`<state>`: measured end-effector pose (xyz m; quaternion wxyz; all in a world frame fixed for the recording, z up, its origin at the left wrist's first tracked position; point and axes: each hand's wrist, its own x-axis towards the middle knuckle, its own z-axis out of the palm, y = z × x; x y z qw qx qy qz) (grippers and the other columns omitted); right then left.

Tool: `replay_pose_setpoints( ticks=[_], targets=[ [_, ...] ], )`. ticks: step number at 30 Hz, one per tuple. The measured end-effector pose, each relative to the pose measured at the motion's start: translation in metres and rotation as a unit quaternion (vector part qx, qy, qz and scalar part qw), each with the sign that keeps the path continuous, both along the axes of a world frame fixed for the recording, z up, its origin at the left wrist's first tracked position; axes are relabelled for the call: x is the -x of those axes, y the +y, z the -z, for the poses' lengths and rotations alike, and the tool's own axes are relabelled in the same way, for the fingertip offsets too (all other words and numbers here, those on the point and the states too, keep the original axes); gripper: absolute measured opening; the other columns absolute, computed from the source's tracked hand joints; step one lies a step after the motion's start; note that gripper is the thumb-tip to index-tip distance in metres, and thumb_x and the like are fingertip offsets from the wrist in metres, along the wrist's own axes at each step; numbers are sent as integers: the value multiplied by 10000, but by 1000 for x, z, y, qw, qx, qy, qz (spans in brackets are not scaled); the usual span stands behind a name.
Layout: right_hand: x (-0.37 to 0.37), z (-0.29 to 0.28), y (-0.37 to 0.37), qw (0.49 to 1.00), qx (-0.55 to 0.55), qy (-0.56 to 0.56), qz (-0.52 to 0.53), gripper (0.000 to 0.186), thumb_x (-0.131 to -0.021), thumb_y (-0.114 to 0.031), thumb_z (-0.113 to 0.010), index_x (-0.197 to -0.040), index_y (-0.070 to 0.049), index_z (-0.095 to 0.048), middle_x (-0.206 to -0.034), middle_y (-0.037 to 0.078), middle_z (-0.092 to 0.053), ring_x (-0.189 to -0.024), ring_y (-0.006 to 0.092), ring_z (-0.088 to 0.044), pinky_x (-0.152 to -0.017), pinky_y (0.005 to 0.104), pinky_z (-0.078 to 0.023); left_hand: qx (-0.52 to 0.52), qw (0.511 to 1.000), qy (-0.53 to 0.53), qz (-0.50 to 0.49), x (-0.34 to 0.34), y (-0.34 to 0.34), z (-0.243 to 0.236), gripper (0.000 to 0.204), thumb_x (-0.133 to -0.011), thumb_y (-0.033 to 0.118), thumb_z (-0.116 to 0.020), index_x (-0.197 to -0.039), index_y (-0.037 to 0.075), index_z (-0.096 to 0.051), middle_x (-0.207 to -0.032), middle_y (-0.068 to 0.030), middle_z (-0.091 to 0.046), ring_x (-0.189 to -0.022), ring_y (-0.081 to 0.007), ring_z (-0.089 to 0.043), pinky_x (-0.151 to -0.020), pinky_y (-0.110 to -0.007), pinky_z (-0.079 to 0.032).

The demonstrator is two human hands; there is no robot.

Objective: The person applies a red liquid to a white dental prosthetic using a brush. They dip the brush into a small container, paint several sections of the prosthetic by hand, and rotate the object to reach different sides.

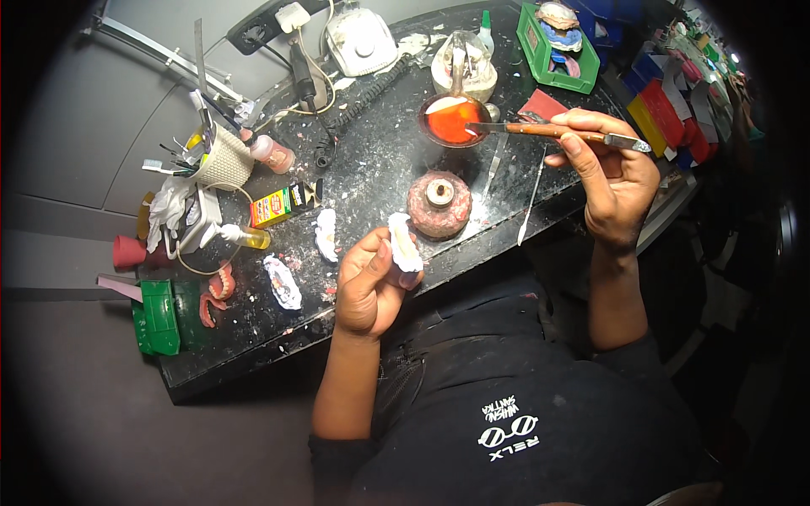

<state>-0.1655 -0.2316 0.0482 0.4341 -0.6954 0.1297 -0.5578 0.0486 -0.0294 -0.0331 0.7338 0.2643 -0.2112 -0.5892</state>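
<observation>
Between the fingers of my left hand (pixel 368 287) is a small white elongated piece (pixel 403 244) with a cream-coloured face; its exact kind is unclear. My right hand (pixel 620 185) grips a wax knife (pixel 540 130) by its wooden handle. The blade points left, its tip over or in the glossy red-orange wax (pixel 449 121) inside a small round pan (pixel 452 144). A spirit burner (pixel 439 211) with a pinkish, crusted body stands just beyond the left hand. Two more white pieces, one nearer (pixel 282 282) and one farther (pixel 326 234), lie to the left on the black bench.
Two slim metal tools (pixel 531 202) and a red wax sheet (pixel 541 105) lie at right. Behind are a green bin (pixel 561 72) with dental models and a white device (pixel 361 42). Left are a denture (pixel 221 285), box (pixel 285 203), tool basket (pixel 224 158) and green container (pixel 157 317).
</observation>
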Motion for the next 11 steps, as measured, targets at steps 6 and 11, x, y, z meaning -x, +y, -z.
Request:
replay_pose_setpoints(
  ticks=[6,11],
  targets=[
    [0,-5,8,1000,-18,-6,-6,189,-933,74,-599,-1122,69,-616,-1081,209,-663,-946,238,-702,-717,292,-625,-8,1000,-1,-5,0,1,0,371,-1021,219,-566,-1239,-80,-538,-1017,-105,-644,-842,-161,-604,-721,-322,-492],
    [-6,2,22,994,-48,31,-94,156,-917,49,-631,-1072,68,-631,-1021,184,-690,-900,199,-702,-713,284,-615,0,1000,-5,4,-1,1,3,382,-1016,222,-575,-1248,-80,-532,-1056,-114,-645,-862,-175,-619,-763,-321,-508]
  ],
)
